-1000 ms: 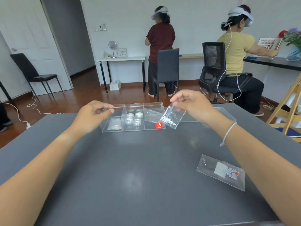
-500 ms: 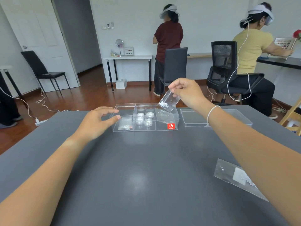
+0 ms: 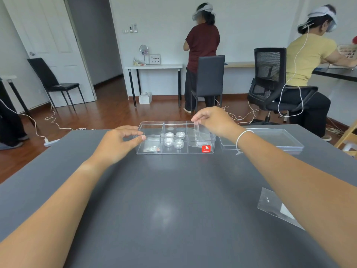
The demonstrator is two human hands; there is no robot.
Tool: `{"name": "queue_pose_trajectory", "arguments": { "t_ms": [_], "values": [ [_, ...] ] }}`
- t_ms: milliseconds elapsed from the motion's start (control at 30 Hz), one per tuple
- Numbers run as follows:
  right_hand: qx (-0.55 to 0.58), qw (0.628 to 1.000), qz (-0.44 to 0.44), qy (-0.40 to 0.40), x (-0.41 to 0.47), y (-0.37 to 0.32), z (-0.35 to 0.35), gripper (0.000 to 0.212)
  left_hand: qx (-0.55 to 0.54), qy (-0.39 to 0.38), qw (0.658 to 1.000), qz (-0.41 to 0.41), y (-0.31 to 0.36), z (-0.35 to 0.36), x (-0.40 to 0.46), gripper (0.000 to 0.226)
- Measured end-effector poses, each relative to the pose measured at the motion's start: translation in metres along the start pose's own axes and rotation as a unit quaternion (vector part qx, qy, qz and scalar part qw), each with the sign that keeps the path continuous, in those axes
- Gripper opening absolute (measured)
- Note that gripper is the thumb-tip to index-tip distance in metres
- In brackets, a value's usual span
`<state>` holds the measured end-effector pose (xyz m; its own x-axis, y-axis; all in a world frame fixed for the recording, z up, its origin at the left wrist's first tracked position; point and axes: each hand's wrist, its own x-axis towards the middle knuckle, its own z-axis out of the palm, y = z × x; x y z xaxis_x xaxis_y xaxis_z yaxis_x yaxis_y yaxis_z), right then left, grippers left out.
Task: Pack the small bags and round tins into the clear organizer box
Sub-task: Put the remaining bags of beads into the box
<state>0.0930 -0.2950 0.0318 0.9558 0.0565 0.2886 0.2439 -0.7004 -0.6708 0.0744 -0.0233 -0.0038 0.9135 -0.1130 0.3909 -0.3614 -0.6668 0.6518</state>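
We see the clear plastic organizer box (image 3: 174, 149) standing near the far edge of the dark grey desk (image 3: 173, 209), a red label (image 3: 206, 148) on its front wall at the right. Its middle compartment holds four round silvery tins (image 3: 173, 139); its left front compartment holds a small clear bag (image 3: 151, 148) lying flat. Our right hand (image 3: 213, 120) is above the right compartment, its fingers (image 3: 196, 118) pinched on the top edge of a small transparent zip bag (image 3: 199, 135), which hangs upright, its lower part inside that compartment. Our left hand (image 3: 117, 145) rests at the box's left end, thumb and forefinger curled toward each other and gripping nothing, the thumb tip just touching the left wall. The clear flat lid (image 3: 280, 140) lies just beside the box on the right. A larger clear packet with white beads (image 3: 274, 206) lies toward the desk's right edge, partly covered by our right forearm.
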Motion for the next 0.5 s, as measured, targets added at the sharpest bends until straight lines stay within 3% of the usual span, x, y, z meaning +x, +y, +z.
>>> {"name": "queue_pose_trajectory", "arguments": {
  "t_ms": [200,500],
  "values": [
    [-0.001,1.0,-0.006,-0.018,-0.011,0.007,0.002,0.036,0.001,0.0,1.0,-0.006,0.0,0.0,0.0,0.022],
    [-0.03,0.999,-0.034,0.02,-0.039,0.024,-0.018,0.032,0.001,0.002,1.0,-0.008,0.003,0.0,-0.002,0.022]
  ]
}}
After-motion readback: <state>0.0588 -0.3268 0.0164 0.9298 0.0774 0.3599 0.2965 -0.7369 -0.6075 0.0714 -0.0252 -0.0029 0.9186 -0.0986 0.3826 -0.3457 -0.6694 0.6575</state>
